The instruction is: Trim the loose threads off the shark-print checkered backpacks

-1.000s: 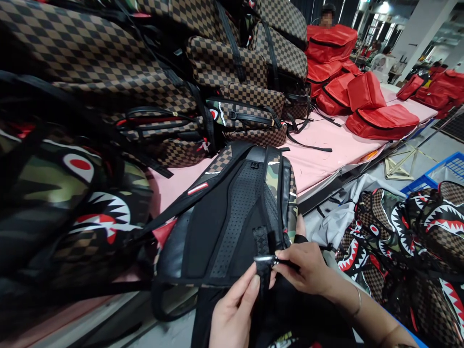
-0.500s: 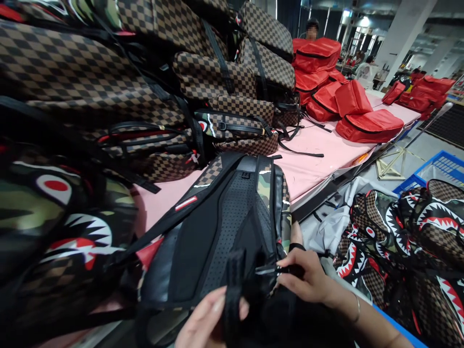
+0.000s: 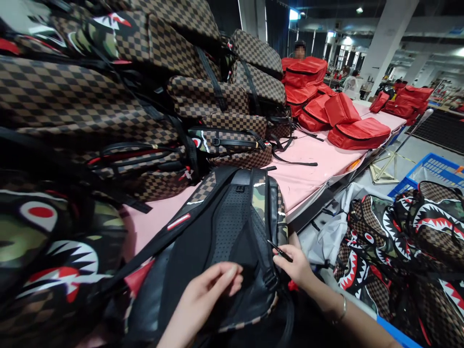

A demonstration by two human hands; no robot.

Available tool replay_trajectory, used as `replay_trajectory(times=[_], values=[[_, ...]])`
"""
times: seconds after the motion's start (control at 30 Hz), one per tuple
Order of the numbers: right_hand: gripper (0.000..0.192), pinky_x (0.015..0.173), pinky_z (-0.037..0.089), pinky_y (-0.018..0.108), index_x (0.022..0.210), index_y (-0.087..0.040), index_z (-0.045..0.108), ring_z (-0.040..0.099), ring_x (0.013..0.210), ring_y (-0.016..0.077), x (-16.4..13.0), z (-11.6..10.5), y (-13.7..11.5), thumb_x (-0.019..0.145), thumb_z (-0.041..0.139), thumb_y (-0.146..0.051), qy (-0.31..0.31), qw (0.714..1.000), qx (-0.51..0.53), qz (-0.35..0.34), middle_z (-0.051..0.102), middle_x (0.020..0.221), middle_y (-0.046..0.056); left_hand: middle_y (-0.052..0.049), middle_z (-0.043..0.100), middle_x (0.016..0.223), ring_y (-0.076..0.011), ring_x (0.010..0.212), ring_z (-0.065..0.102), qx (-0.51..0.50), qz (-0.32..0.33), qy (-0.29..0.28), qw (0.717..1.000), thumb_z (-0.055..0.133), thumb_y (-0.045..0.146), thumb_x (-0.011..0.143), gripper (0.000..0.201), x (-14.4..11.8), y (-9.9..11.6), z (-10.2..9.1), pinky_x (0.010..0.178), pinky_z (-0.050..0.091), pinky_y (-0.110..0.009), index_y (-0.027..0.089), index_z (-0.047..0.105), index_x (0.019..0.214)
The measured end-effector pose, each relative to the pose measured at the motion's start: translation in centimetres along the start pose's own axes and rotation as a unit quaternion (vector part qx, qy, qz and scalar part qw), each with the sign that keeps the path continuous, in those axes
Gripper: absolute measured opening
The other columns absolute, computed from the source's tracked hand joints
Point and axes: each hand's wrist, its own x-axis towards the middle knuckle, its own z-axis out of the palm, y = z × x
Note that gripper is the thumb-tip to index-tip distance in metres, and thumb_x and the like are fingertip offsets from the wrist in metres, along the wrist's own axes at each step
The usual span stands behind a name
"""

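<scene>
A backpack [image 3: 224, 227] lies back panel up on the pink table, with black padding, a mesh strip and checkered and camouflage sides. Over its lower middle is my left hand [image 3: 215, 285], fingers curled and thumb pressed to them, with nothing visible in it. Along the right side of the bag, my right hand [image 3: 293, 263] grips black thread snips [image 3: 281, 251], their thin tip pointing up and left. A shoulder strap with a red and white label [image 3: 179, 221] runs along the left side. Below my right hand, a black strap [image 3: 289, 309] hangs at the bag's lower corner.
Checkered bags [image 3: 213, 96] are piled at the back left, and a shark-face bag [image 3: 68, 261] stands close on the left. Red bags [image 3: 357, 133] sit farther along the pink table [image 3: 304, 181]. A blue crate [image 3: 431, 169] and more shark-face bags [image 3: 384, 237] are on the right.
My left hand has let go of the black strap it held up, which has dropped out of its fingers. My right hand, still with the snips, has moved slightly up and left.
</scene>
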Motion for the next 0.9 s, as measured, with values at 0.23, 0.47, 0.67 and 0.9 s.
replay_trajectory(times=[0.23, 0.47, 0.67, 0.9], values=[[0.037, 0.050, 0.036, 0.021, 0.070, -0.013, 0.064, 0.041, 0.050, 0.0088, 0.6, 0.5, -0.2, 0.065, 0.068, -0.049, -0.063, 0.997, -0.030, 0.025, 0.047, 0.053, -0.004, -0.007, 0.064, 0.078, -0.0155, 0.063, 0.060, 0.053, 0.060, 0.076, 0.994, 0.071, 0.042, 0.057, 0.044, 11.4, -0.8, 0.8, 0.058, 0.047, -0.025, 0.013, 0.060, 0.088], [0.028, 0.052, 0.033, 0.021, 0.073, -0.014, 0.066, 0.041, 0.056, 0.0097, 0.0, -0.2, 0.1, 0.065, 0.069, -0.041, -0.065, 0.996, -0.060, 0.012, 0.049, 0.060, -0.002, 0.004, 0.050, 0.051, -0.0095, 0.044, 0.045, 0.103, 0.080, 0.073, 0.989, 0.065, 0.051, 0.058, 0.039, 14.5, -2.0, 1.4, 0.043, 0.035, -0.021, 0.015, 0.055, 0.068], [0.028, 0.050, 0.030, 0.021, 0.067, -0.015, 0.063, 0.039, 0.052, 0.0087, -0.4, 0.1, 0.7, 0.064, 0.069, -0.042, -0.093, 0.993, -0.072, 0.014, 0.047, 0.055, -0.004, 0.004, 0.051, 0.049, -0.0119, 0.046, 0.049, 0.189, 0.118, 0.089, 0.971, 0.054, 0.051, 0.067, 0.033, 13.5, -2.2, 0.7, 0.047, 0.038, -0.022, 0.019, 0.051, 0.059], [0.041, 0.038, 0.013, 0.020, 0.077, -0.016, 0.059, 0.018, 0.038, 0.0055, -0.6, -1.4, 0.5, 0.076, 0.052, -0.056, -0.002, 0.992, 0.073, 0.101, 0.025, 0.042, -0.010, -0.003, 0.069, 0.090, -0.0218, 0.087, 0.062, 0.299, 0.149, 0.057, 0.941, 0.051, 0.046, 0.073, 0.029, 6.9, -3.6, -2.1, 0.082, 0.045, -0.031, 0.024, 0.065, 0.084]])
